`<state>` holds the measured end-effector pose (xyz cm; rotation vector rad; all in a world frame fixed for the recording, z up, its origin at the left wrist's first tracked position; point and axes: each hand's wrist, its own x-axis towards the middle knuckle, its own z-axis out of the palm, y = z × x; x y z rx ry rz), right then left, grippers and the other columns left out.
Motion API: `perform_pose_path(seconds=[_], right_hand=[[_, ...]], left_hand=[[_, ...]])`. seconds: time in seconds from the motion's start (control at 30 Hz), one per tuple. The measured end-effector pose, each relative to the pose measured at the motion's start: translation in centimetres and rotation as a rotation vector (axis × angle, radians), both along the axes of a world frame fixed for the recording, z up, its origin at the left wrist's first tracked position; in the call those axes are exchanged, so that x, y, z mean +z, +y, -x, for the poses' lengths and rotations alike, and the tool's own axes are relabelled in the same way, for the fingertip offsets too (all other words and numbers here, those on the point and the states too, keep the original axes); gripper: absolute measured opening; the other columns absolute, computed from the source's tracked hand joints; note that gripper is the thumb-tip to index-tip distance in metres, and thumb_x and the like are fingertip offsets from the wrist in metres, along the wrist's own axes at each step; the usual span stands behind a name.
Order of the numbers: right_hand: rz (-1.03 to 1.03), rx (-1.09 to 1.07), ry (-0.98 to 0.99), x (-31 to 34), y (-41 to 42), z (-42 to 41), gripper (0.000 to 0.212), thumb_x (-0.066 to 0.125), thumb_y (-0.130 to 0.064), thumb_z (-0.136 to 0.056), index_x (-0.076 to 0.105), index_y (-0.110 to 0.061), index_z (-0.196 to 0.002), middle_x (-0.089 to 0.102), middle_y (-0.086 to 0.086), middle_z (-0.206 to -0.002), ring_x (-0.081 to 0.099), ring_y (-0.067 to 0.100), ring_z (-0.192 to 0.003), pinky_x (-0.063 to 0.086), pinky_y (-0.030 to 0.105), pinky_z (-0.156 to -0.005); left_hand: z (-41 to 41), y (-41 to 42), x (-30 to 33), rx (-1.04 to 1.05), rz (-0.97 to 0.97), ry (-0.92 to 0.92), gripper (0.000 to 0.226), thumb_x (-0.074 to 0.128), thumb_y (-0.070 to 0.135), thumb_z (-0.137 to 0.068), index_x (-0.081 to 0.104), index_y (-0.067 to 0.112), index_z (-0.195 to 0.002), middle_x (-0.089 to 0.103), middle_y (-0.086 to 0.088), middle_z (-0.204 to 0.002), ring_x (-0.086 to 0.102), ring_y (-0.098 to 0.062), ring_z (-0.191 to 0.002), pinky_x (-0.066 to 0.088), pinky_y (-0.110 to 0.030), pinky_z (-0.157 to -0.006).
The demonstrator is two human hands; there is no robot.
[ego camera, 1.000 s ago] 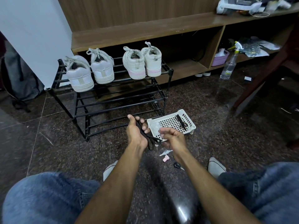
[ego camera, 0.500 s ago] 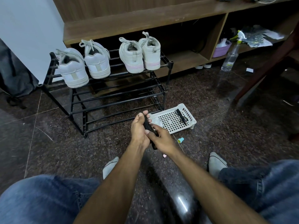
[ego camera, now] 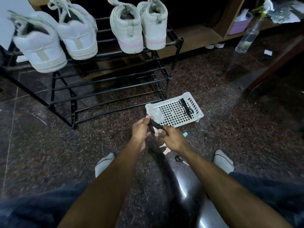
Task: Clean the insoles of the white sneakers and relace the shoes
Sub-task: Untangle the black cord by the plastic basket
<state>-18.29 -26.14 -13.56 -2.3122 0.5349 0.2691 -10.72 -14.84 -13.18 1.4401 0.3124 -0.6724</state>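
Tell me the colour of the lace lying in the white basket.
Black; the lace lies in the basket, clearest in the head view.

Left hand [ego camera: 140, 129] and right hand [ego camera: 172, 139] both grip a black lace [ego camera: 155, 125], white basket [ego camera: 199, 113] just beyond.

white sneakers [ego camera: 77, 35], black rack [ego camera: 107, 79], seemingly black lace [ego camera: 155, 125]

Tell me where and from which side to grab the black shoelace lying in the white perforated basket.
Pinch the black shoelace at its bunched middle, coming straight down from above. It lies loose and flat on the floor of the white perforated basket, near the right wall, so the rim blocks any sideways approach.
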Motion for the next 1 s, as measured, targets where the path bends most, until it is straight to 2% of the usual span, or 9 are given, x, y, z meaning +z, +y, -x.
perform_pose_path(seconds=[0.1, 0.2, 0.23, 0.3, 0.37, 0.47, 0.67, 0.83, 1.0], right_hand=[[-0.083, -0.096, 0.064, -2.8, -3.3, -1.9, 0.021, 0.042, -0.026, -0.101, 0.061, -0.017, -0.103, 0.062, 0.008, -0.084, 0.058, 0.026, -0.08, 0.044, 0.029, -0.064], [-0.115, -0.199, 0.095, -5.5, -7.1, -4.2, 0.02, 0.043, -0.028, -0.102, 0.06, -0.017, -0.103, 0.059, 0.002, -0.079, 0.058, 0.022, -0.075, 0.043, 0.028, -0.067], [-0.108, -0.222, 0.096, -6.3, -8.3, -5.0, 0.022, 0.043, -0.027, -0.102, 0.061, -0.014, -0.104, 0.061, 0.003, -0.081, 0.058, 0.022, -0.073, 0.045, 0.029, -0.067], [-0.091, -0.271, 0.097, -8.1, -10.7, -6.9, 0.026, 0.044, -0.025, -0.101, 0.063, -0.007, -0.106, 0.064, 0.01, -0.088, 0.06, 0.026, -0.079, 0.049, 0.034, -0.072], [-0.096, -0.323, 0.093, -9.4, -12.7, -8.9, 0.027, 0.045, -0.026, -0.099, 0.063, -0.007, -0.106, 0.064, 0.011, -0.087, 0.064, 0.032, -0.085, 0.053, 0.043, -0.079], [-0.008, -0.316, 0.136, -10.8, -14.5, -11.6, 0.031, 0.045, -0.033, -0.098, 0.062, -0.01, -0.111, 0.066, 0.016, -0.097, 0.064, 0.038, -0.095, 0.053, 0.045, -0.083], [0.497, -0.105, 0.187, -12.8, -13.4, -11.9, 0.035, 0.049, -0.036, -0.096, 0.053, -0.008, -0.117, 0.058, 0.013, -0.114, 0.061, 0.035, -0.102, 0.053, 0.047, -0.083], [0.593, -0.116, 0.145, -13.6, -13.2, -11.8, 0.024, 0.05, -0.03, -0.098, 0.059, -0.01, -0.107, 0.066, 0.011, -0.103, 0.067, 0.034, -0.089, 0.051, 0.039, -0.072], [0.564, -0.148, 0.155, -12.9, -13.6, -11.6, 0.024, 0.052, -0.03, -0.096, 0.062, -0.011, -0.106, 0.068, 0.012, -0.103, 0.066, 0.033, -0.091, 0.052, 0.039, -0.077]], left_hand=[[-1.9, -0.8, -2.7, -0.055, -0.15, 0.029, 0.035, 0.057, 0.033, -0.096, 0.063, 0.01, -0.121, 0.07, -0.002, -0.112, 0.064, -0.01, -0.092, 0.045, -0.028, -0.069], [-3.7, -2.1, -5.6, -0.027, -0.315, 0.017, 0.025, 0.059, 0.024, -0.096, 0.067, 0.008, -0.113, 0.07, -0.007, -0.108, 0.059, -0.01, -0.072, 0.046, -0.016, -0.047], [-4.4, -2.5, -6.6, -0.043, -0.388, -0.012, 0.023, 0.059, 0.021, -0.095, 0.067, 0.009, -0.113, 0.069, -0.01, -0.112, 0.061, -0.015, -0.074, 0.047, -0.013, -0.047], [-5.5, -3.3, -8.7, -0.15, -0.523, -0.057, 0.03, 0.06, 0.022, -0.094, 0.064, 0.01, -0.121, 0.066, -0.011, -0.122, 0.065, -0.026, -0.095, 0.054, -0.021, -0.071], [-6.0, -4.2, -10.2, -0.249, -0.616, -0.074, 0.04, 0.058, 0.025, -0.094, 0.056, 0.01, -0.132, 0.061, -0.009, -0.127, 0.06, -0.031, -0.113, 0.046, -0.03, -0.088], [-6.0, -5.2, -12.3, -0.243, -0.596, -0.116, 0.045, 0.057, 0.028, -0.093, 0.052, 0.008, -0.134, 0.063, -0.012, -0.126, 0.059, -0.034, -0.115, 0.046, -0.035, -0.092], [-4.9, -5.5, -14.2, -0.235, -0.616, -0.207, 0.039, 0.053, 0.022, -0.096, 0.056, 0.017, -0.135, 0.068, -0.008, -0.12, 0.065, -0.029, -0.105, 0.05, -0.033, -0.086], [-4.8, -5.0, -14.8, -0.203, -0.599, -0.234, 0.025, 0.058, 0.017, -0.094, 0.068, 0.014, -0.117, 0.072, -0.007, -0.107, 0.067, -0.026, -0.095, 0.051, -0.032, -0.077], [-5.0, -4.7, -15.5, -0.204, -0.573, -0.25, 0.02, 0.06, 0.017, -0.093, 0.069, 0.012, -0.11, 0.072, -0.007, -0.102, 0.067, -0.024, -0.089, 0.048, -0.028, -0.073]])
